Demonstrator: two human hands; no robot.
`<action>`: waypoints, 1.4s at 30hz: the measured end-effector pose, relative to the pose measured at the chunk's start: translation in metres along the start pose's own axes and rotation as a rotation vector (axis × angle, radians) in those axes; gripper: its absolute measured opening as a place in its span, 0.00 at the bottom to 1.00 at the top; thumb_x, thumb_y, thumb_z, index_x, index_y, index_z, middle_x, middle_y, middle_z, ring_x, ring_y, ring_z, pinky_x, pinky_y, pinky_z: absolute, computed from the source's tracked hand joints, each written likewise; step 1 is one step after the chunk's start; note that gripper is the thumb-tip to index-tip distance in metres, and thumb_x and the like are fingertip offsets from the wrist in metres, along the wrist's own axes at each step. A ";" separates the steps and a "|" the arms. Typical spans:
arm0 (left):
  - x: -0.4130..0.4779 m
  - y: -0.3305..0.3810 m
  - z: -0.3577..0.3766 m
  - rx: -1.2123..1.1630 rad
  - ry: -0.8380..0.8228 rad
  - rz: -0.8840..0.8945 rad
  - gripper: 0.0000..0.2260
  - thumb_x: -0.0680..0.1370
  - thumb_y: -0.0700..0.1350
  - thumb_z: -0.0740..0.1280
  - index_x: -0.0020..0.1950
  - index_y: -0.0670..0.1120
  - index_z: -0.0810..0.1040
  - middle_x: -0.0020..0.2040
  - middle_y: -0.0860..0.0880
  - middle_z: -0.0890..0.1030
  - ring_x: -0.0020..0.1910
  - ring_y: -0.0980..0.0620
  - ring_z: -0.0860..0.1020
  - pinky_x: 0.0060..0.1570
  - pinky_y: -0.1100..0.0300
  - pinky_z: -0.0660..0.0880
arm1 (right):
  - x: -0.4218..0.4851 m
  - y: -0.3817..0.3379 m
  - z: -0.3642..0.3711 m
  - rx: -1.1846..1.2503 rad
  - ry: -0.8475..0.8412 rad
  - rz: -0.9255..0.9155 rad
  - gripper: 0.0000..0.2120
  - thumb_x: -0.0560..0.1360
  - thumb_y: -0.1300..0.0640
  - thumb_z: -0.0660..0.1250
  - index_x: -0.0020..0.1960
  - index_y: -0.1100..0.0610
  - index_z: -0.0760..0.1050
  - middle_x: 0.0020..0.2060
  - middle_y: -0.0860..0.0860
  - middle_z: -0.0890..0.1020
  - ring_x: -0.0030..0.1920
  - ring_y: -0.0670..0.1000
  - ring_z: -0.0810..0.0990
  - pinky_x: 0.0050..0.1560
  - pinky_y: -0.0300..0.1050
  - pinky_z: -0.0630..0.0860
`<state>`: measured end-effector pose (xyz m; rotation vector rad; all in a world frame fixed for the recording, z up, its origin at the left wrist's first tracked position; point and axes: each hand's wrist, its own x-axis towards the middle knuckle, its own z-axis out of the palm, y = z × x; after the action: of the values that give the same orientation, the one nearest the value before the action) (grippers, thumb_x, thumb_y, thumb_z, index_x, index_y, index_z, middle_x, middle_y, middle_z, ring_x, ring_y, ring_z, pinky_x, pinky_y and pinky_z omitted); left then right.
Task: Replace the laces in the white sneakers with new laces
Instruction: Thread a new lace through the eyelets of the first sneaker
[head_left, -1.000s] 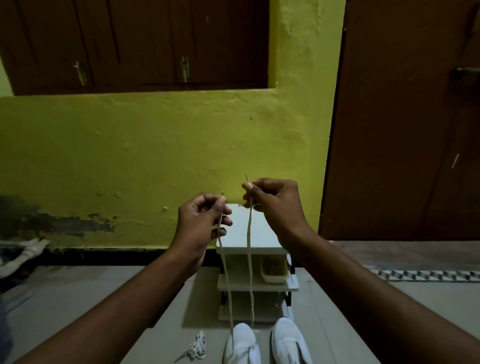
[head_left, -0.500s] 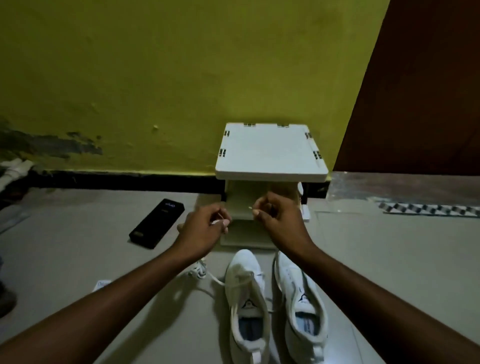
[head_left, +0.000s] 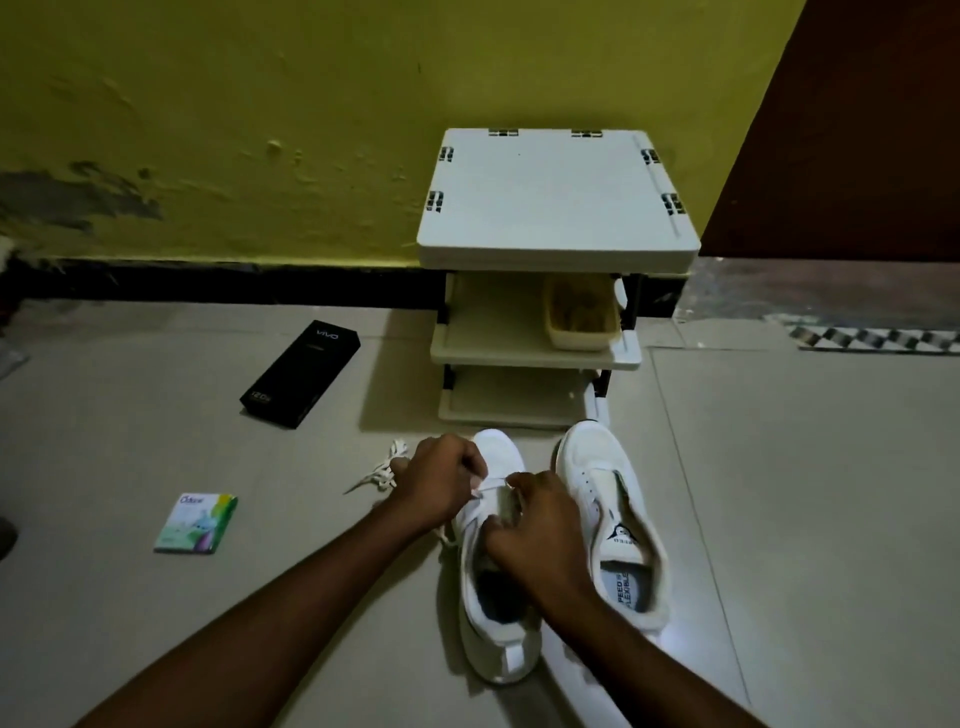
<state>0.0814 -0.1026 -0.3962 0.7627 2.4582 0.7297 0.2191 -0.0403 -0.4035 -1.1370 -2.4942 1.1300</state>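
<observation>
While both hands work at its front, one white sneaker (head_left: 506, 660) lies on the floor (head_left: 779, 519) with its toe towards a low shelf rack (head_left: 556, 208). The second sneaker (head_left: 592, 457) lies just beside it on the right, its eyelets bare and its tongue open.

The left hand (head_left: 441, 483) has its fingers curled in at the left eyelet row and pinches one part of a pale lace (head_left: 491, 491). The right hand (head_left: 540, 525) is curled over the tongue and seems to pinch the other part, though its fingertips are mostly hidden behind the knuckles. A single strand runs straight across the sneaker between them, low down near the toe.

By that, I judge the step in hand to be the first crossing of the new lace, with nearly all of the threading on this sneaker, and all of it on the second, yet to do. The next move calls for a tip fed up through the next eyelet on the opposite side, with both ends kept even.

A loose bundle of laces (head_left: 384, 470) lies on the floor just left of the left hand (old or spare, I cannot tell). Farther left are a black box (head_left: 301, 374) and a small green packet (head_left: 196, 522).
</observation>
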 end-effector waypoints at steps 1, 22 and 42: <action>0.002 -0.001 0.001 0.025 0.005 -0.013 0.10 0.73 0.38 0.70 0.38 0.54 0.81 0.42 0.58 0.84 0.50 0.56 0.82 0.62 0.52 0.69 | -0.004 0.001 0.003 -0.046 0.011 -0.033 0.20 0.65 0.49 0.65 0.55 0.52 0.76 0.49 0.50 0.77 0.52 0.52 0.76 0.56 0.50 0.75; 0.006 0.003 -0.005 -0.091 -0.063 -0.236 0.10 0.69 0.44 0.81 0.43 0.41 0.84 0.38 0.46 0.82 0.48 0.43 0.84 0.42 0.60 0.73 | 0.001 0.008 0.012 -0.699 0.035 -0.362 0.17 0.56 0.59 0.79 0.44 0.59 0.82 0.38 0.56 0.79 0.35 0.59 0.78 0.29 0.50 0.75; -0.011 0.008 -0.045 0.149 0.017 0.017 0.06 0.78 0.45 0.72 0.42 0.50 0.86 0.43 0.48 0.84 0.52 0.45 0.82 0.56 0.49 0.78 | 0.003 0.005 0.010 -0.719 -0.092 -0.307 0.13 0.71 0.57 0.70 0.54 0.59 0.80 0.59 0.57 0.74 0.56 0.63 0.74 0.52 0.54 0.75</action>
<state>0.0677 -0.1192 -0.3548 0.8356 2.5460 0.5661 0.2151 -0.0420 -0.4142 -0.7746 -3.1071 0.1955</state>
